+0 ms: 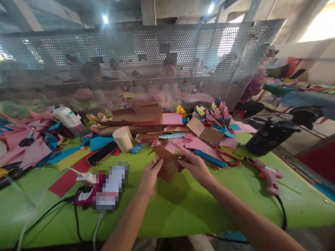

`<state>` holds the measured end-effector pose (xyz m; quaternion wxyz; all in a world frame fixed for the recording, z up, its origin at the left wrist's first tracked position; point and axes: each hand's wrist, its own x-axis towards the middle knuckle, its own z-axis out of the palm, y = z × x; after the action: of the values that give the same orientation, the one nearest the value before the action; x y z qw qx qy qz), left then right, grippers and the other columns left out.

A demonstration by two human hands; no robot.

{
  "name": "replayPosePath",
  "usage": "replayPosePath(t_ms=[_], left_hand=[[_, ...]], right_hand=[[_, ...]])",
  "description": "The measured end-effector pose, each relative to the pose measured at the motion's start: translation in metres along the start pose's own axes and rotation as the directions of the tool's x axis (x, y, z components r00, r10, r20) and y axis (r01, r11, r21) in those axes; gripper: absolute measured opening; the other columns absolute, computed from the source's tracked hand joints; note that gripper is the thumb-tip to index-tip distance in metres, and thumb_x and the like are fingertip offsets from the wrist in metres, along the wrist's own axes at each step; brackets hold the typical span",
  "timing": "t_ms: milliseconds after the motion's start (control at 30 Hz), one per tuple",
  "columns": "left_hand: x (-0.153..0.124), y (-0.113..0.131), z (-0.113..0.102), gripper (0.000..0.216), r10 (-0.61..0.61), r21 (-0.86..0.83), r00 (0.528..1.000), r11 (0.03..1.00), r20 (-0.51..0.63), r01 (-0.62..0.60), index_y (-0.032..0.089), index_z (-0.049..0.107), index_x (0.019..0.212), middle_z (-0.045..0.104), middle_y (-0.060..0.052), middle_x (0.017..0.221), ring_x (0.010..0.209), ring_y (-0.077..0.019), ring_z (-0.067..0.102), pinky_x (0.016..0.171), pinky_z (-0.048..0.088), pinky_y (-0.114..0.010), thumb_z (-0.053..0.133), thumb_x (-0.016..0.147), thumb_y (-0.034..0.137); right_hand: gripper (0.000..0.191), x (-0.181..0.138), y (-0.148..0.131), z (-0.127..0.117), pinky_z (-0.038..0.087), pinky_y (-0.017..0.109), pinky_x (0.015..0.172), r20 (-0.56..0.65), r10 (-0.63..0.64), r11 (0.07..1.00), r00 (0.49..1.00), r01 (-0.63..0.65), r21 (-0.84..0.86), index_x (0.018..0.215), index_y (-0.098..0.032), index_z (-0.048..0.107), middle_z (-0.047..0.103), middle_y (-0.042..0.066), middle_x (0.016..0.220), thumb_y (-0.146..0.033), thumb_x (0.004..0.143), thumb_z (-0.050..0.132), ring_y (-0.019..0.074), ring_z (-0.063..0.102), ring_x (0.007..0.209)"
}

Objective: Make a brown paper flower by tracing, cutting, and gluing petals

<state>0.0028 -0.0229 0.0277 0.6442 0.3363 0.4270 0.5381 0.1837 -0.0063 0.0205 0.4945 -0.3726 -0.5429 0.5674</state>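
Left of brown paper (166, 166) in both hands (149, 176) (195, 167), beige cylinder (122, 139), inside unclear

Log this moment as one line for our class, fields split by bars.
Left hand: holding brown paper | Right hand: at its right edge | Pink glue gun: on green table

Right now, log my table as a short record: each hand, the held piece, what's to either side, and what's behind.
Left hand: left hand grips the left edge of the brown paper
Right hand: right hand at the paper's right edge
Held piece: brown paper, above the green table
Left side: black phone, power strip with cables
Right side: pink glue gun, corded
Behind: perforated metal screen
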Motion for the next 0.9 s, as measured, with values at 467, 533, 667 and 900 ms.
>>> replayPosePath(t_ms=[467, 533, 667, 900], left_hand=[[0.004, -0.001, 0.000, 0.041, -0.116, -0.184, 0.985, 0.979, -0.127, 0.092, 0.017, 0.073, 0.078, 0.078, -0.002, 0.079, 0.071, -0.0151, 0.071, 0.064, 0.054, -0.022, 0.096, 0.048, 0.032], [0.002, -0.001, 0.001, 0.037, -0.124, -0.183, 0.988, 0.977, -0.096, 0.105, 0.017, 0.073, 0.079, 0.078, -0.002, 0.078, 0.071, -0.0153, 0.072, 0.064, 0.054, -0.023, 0.095, 0.053, 0.032], [0.000, 0.000, 0.002, 0.030, -0.155, -0.178, 0.987, 0.973, -0.028, 0.148, 0.016, 0.073, 0.085, 0.079, -0.006, 0.086, 0.077, -0.0182, 0.074, 0.066, 0.057, -0.025, 0.089, 0.064, 0.030], [0.001, -0.006, -0.003, 0.035, -0.106, -0.086, 0.967, 0.988, 0.232, 0.129, 0.015, 0.075, 0.103, 0.076, -0.013, 0.116, 0.107, -0.0293, 0.072, 0.072, 0.060, -0.032, 0.082, 0.073, 0.032]], right_hand=[[0.021, -0.008, -0.009, -0.008, 0.054, 0.036, 0.083, 0.059, -0.335, 0.839, 0.941, 0.326, -0.435, 0.101, -0.028, 0.079, 0.069, 0.006, 0.102, -0.023, 0.086, 0.065, 0.0211, 0.065, 0.095], [0.016, -0.009, -0.009, -0.006, 0.053, 0.037, 0.086, 0.082, -0.328, 0.831, 0.941, 0.329, -0.448, 0.097, -0.028, 0.079, 0.069, 0.006, 0.101, -0.025, 0.084, 0.069, 0.0224, 0.065, 0.099], [0.009, -0.008, -0.010, -0.007, 0.053, 0.037, 0.083, 0.045, -0.317, 0.840, 0.947, 0.303, -0.451, 0.087, -0.026, 0.077, 0.068, 0.006, 0.095, -0.033, 0.084, 0.072, 0.0230, 0.065, 0.095], [0.030, -0.006, -0.008, -0.005, 0.046, 0.030, 0.066, -0.113, -0.279, 0.894, 0.954, 0.215, -0.393, 0.069, -0.022, 0.064, 0.063, 0.003, 0.077, -0.047, 0.082, 0.072, 0.0180, 0.058, 0.073]])
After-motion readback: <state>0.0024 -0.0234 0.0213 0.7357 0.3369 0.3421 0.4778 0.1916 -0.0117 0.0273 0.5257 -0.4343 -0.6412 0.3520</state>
